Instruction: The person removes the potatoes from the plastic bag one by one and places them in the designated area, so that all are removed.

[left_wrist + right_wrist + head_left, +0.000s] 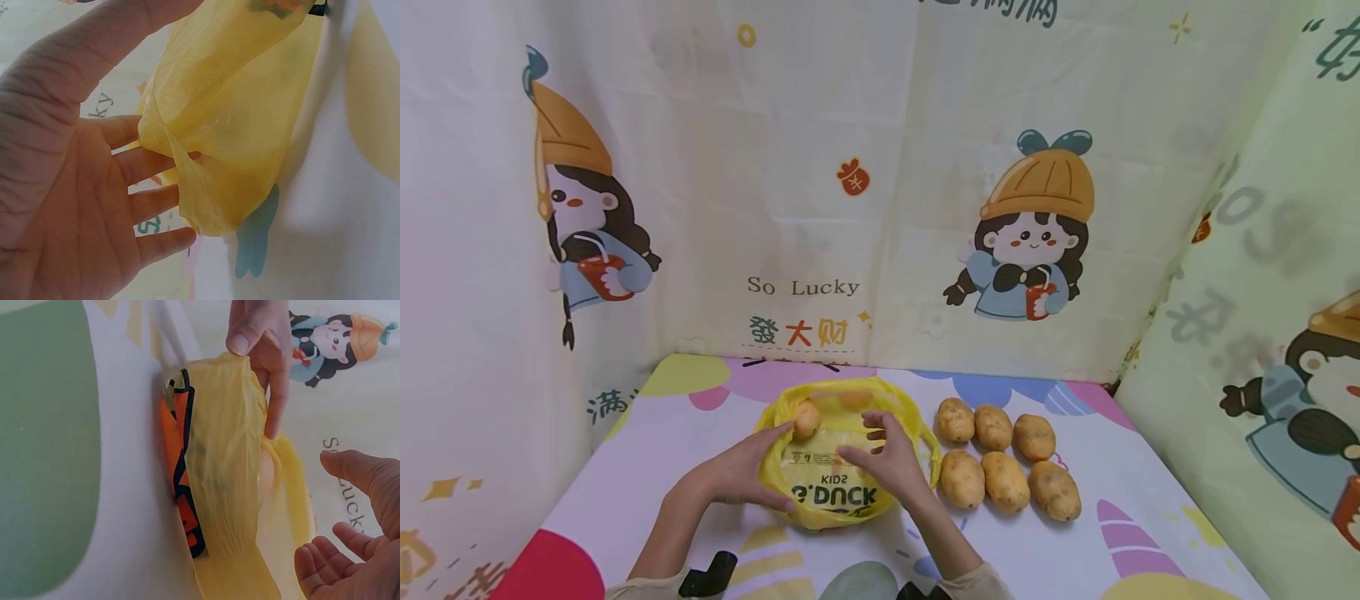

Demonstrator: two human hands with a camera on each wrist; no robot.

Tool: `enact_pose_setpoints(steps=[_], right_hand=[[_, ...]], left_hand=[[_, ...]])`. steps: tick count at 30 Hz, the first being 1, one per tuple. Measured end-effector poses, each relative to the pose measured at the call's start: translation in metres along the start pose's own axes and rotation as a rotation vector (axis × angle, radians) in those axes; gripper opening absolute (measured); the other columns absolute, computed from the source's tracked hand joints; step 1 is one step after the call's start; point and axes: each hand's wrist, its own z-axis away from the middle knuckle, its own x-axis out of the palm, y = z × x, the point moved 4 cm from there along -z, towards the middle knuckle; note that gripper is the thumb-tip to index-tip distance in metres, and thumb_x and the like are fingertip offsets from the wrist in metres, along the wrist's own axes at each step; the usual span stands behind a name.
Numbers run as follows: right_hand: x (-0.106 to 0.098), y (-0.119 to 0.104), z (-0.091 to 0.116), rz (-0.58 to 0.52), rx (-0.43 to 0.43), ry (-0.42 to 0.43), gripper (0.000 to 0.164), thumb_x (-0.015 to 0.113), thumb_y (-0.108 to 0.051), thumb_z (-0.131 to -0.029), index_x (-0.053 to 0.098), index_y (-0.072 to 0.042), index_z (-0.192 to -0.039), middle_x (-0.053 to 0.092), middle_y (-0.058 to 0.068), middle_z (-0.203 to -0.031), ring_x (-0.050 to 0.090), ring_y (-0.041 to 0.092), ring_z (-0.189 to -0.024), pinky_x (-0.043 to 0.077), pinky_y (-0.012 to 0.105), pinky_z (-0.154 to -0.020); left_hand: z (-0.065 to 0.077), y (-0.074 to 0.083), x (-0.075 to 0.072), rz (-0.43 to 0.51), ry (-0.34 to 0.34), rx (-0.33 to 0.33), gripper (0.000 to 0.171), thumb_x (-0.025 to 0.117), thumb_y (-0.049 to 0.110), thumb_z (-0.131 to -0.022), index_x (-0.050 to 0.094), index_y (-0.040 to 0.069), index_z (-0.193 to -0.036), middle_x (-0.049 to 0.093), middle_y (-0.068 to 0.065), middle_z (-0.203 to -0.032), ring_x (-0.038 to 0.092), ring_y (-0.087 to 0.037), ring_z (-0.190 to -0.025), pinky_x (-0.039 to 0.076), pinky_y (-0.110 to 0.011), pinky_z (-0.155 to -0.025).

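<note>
A yellow plastic bag (831,517) with printed lettering lies on the table with its mouth spread wide. Inside it, a potato (807,418) sits by the left rim, and another potato (853,400) shows faintly at the far side. My left hand (733,475) rests against the bag's left rim. Its fingers (153,206) are extended along the yellow film, with the thumb apart at the near side. Over the bag's mouth hovers my right hand (891,458), fingers spread and slightly bent, holding nothing.
To the right of the bag, several potatoes (985,481) lie in two rows on the patterned tabletop (685,433). Printed cloth walls (910,250) enclose the table at the back and both sides.
</note>
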Motion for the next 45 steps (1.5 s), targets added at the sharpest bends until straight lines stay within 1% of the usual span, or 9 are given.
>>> enact_pose_setpoints(steps=[2, 6, 9, 11, 23, 32, 38, 45], right_hand=[[0.002, 0.0, -0.001, 0.009, 0.002, -0.004, 0.063, 0.086, -0.029, -0.084, 0.056, -0.002, -0.132, 0.059, 0.019, -0.132, 0.056, 0.035, -0.118, 0.052, 0.045, -0.092], [0.006, 0.0, -0.005, 0.012, 0.024, -0.015, 0.062, 0.086, -0.029, -0.084, 0.057, -0.004, -0.132, 0.058, 0.02, -0.132, 0.057, 0.034, -0.118, 0.051, 0.047, -0.094], [0.009, 0.001, -0.007, 0.021, 0.039, -0.022, 0.061, 0.086, -0.029, -0.083, 0.058, -0.005, -0.131, 0.058, 0.021, -0.132, 0.058, 0.035, -0.117, 0.052, 0.049, -0.094], [0.011, 0.0, -0.009, 0.029, 0.048, -0.027, 0.06, 0.086, -0.029, -0.083, 0.058, -0.005, -0.131, 0.059, 0.021, -0.132, 0.058, 0.035, -0.116, 0.052, 0.048, -0.094], [0.026, 0.002, -0.02, 0.042, 0.062, -0.063, 0.059, 0.086, -0.027, -0.084, 0.058, -0.005, -0.13, 0.059, 0.019, -0.133, 0.059, 0.035, -0.116, 0.054, 0.048, -0.091], [0.036, 0.003, -0.029, 0.03, 0.071, -0.124, 0.06, 0.085, -0.026, -0.085, 0.057, -0.001, -0.132, 0.057, 0.019, -0.136, 0.057, 0.038, -0.121, 0.054, 0.049, -0.092], [0.04, 0.004, -0.036, 0.056, 0.08, -0.141, 0.057, 0.086, -0.024, -0.085, 0.059, -0.005, -0.13, 0.058, 0.016, -0.135, 0.057, 0.036, -0.121, 0.053, 0.051, -0.095], [0.048, 0.005, -0.045, 0.075, 0.099, -0.155, 0.056, 0.087, -0.022, -0.084, 0.058, -0.006, -0.129, 0.058, 0.014, -0.135, 0.055, 0.036, -0.126, 0.052, 0.051, -0.097]], left_hand=[[0.0, 0.001, -0.001, -0.006, 0.002, 0.007, 0.122, 0.093, 0.049, -0.068, 0.029, -0.005, -0.156, 0.042, -0.027, -0.153, 0.041, -0.045, -0.14, 0.033, -0.065, -0.113], [0.001, 0.003, -0.001, -0.003, 0.005, 0.014, 0.121, 0.094, 0.048, -0.068, 0.029, -0.006, -0.156, 0.042, -0.028, -0.153, 0.041, -0.046, -0.14, 0.033, -0.065, -0.113], [0.001, 0.003, -0.001, -0.001, 0.004, 0.008, 0.122, 0.094, 0.047, -0.068, 0.029, -0.006, -0.156, 0.042, -0.028, -0.153, 0.04, -0.047, -0.14, 0.032, -0.066, -0.113], [0.001, 0.002, -0.001, 0.001, 0.003, -0.002, 0.122, 0.094, 0.048, -0.068, 0.03, -0.006, -0.156, 0.042, -0.028, -0.153, 0.04, -0.046, -0.141, 0.032, -0.065, -0.114], [0.001, 0.0, -0.001, 0.012, 0.008, -0.021, 0.122, 0.093, 0.051, -0.067, 0.03, -0.004, -0.156, 0.042, -0.025, -0.154, 0.04, -0.044, -0.141, 0.032, -0.065, -0.114], [0.001, -0.001, -0.001, 0.026, 0.004, -0.021, 0.122, 0.094, 0.049, -0.067, 0.03, -0.004, -0.157, 0.042, -0.025, -0.154, 0.041, -0.043, -0.141, 0.033, -0.065, -0.113], [0.002, -0.001, -0.001, 0.023, 0.003, -0.033, 0.122, 0.093, 0.05, -0.068, 0.03, -0.003, -0.157, 0.042, -0.025, -0.154, 0.04, -0.044, -0.141, 0.033, -0.065, -0.113], [0.002, -0.001, -0.001, 0.016, 0.0, -0.05, 0.121, 0.093, 0.05, -0.068, 0.029, -0.003, -0.157, 0.041, -0.026, -0.155, 0.039, -0.044, -0.142, 0.034, -0.065, -0.113]])
